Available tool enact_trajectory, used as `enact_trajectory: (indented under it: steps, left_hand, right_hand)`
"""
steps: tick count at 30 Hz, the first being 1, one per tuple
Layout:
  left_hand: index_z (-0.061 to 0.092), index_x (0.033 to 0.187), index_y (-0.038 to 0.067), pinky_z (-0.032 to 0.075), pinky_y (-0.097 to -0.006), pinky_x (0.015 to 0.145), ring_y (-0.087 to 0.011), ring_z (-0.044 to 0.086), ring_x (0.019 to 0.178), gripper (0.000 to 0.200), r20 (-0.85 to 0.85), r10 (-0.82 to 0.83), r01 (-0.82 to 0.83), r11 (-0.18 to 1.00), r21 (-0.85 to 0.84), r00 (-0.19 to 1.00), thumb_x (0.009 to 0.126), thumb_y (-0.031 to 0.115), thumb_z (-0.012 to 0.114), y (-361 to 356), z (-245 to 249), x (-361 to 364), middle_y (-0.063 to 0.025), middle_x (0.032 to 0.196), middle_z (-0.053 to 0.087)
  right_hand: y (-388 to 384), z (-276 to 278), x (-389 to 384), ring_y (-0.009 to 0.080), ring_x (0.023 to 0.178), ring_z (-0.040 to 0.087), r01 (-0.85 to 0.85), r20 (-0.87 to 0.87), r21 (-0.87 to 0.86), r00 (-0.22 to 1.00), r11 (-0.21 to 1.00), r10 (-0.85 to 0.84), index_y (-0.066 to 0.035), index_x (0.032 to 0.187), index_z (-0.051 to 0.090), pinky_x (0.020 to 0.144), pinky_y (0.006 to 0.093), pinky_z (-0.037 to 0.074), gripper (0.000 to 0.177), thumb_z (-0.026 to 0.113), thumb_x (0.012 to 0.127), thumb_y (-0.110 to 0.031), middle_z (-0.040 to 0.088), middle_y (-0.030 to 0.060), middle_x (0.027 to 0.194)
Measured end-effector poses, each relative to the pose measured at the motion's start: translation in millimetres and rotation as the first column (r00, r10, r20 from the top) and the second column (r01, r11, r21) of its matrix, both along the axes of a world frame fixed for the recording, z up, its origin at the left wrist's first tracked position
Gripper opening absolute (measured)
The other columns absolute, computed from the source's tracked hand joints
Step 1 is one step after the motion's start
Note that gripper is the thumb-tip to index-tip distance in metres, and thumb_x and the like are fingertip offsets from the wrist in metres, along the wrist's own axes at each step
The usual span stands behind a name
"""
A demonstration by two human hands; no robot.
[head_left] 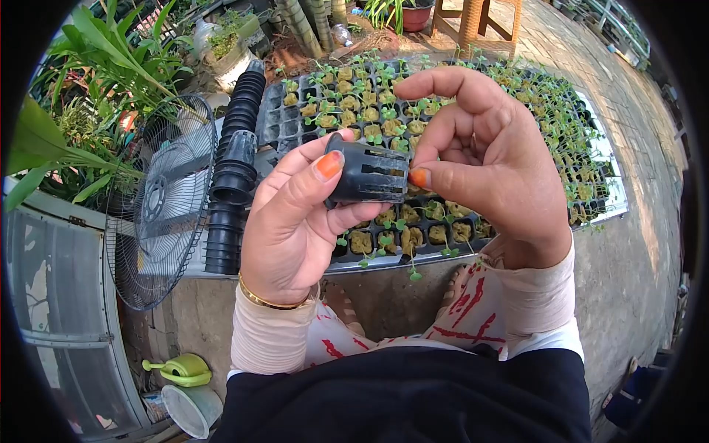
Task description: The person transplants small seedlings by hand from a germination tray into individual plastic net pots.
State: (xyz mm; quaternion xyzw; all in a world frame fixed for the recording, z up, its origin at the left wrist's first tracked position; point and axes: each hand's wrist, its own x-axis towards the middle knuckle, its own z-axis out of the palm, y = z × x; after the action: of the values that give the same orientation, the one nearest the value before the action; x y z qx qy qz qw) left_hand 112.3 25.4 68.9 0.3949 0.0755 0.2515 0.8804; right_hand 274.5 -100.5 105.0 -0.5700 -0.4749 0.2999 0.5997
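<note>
My left hand (pixel 288 196) is closed round a black net pot (pixel 369 173) lying on its side, its rim to the left and its slotted end to the right. The thumb presses on the pot's wall by the rim. At the slotted end is my right hand (pixel 484 148), its thumb and a finger pinched together and the index finger raised and curved. What that pinch holds, if anything, is hidden. Below both hands, seedling trays (pixel 369 260) carry sprouts in yellowish sponge cubes (pixel 362 241). A stack of black net pots (pixel 240 140) lies along the trays' left side.
A wire fan guard (pixel 159 196) leans beside the stacked pots. On the floor at lower left are a green watering can (pixel 186 369) and a pale bucket (pixel 193 410). Leafy plants (pixel 96 66) crowd the left, and a brown stool (pixel 473 26) stands behind the trays.
</note>
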Motion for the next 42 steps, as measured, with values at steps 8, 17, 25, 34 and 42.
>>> enact_trajectory:
  steps: [8,17,25,34,42]
  left_hand:
    - [0.042,0.123,-0.010,0.060,-0.0332,0.075,-0.0272,0.066,0.090,0.043,-0.031,-0.002,0.002,1.000,-0.002,1.000,0.093,0.018,0.054,4,9,-2,-0.0181,0.106,0.060]
    - [0.041,0.123,-0.009,0.059,-0.0322,0.077,-0.0289,0.066,0.091,0.043,0.006,0.010,-0.010,1.000,0.013,1.000,0.094,0.020,0.053,4,12,-4,-0.0189,0.106,0.059]
    - [0.042,0.122,-0.009,0.059,-0.0339,0.078,-0.0259,0.065,0.092,0.041,0.006,0.037,-0.037,0.999,0.020,0.999,0.093,0.019,0.052,5,10,-4,-0.0178,0.107,0.058]
    - [0.044,0.121,-0.011,0.061,-0.0353,0.076,-0.0361,0.064,0.093,0.042,-0.041,0.048,-0.048,0.999,0.000,0.998,0.096,0.022,0.047,3,2,-1,-0.0247,0.114,0.056]
    - [0.042,0.123,-0.008,0.059,-0.0330,0.077,-0.0258,0.065,0.093,0.041,-0.017,-0.008,0.008,1.000,0.020,1.000,0.094,0.018,0.053,5,7,-1,-0.0177,0.109,0.058]
  right_hand:
    - [-3,2,-11,0.0016,0.069,0.052,0.063,-0.021,0.111,0.998,0.992,-0.061,0.003,0.126,0.044,0.062,0.0128,0.036,0.060,0.069,0.071,0.000,0.062,0.0036,0.080]
    - [0,-4,-13,0.0009,0.062,0.035,0.061,0.317,0.242,0.938,0.968,-0.138,0.003,0.129,0.043,0.059,0.0136,0.028,0.066,0.066,0.067,-0.001,0.061,0.0028,0.088]
    - [2,-6,-16,-0.0003,0.060,0.037,0.097,0.420,0.287,0.881,0.953,-0.216,0.002,0.131,0.042,0.056,0.0142,0.027,0.065,0.061,0.069,0.003,0.062,0.0008,0.083]
    - [5,-9,-11,-0.0018,0.059,0.040,0.054,0.495,0.307,0.843,0.950,-0.208,0.001,0.133,0.041,0.053,0.0143,0.026,0.066,0.057,0.069,0.007,0.062,-0.0019,0.079]
    - [-1,-5,-4,0.0000,0.061,0.034,0.081,0.318,0.257,0.934,0.963,-0.163,-0.001,0.133,0.041,0.057,0.0130,0.028,0.069,0.064,0.068,0.001,0.059,0.0012,0.091]
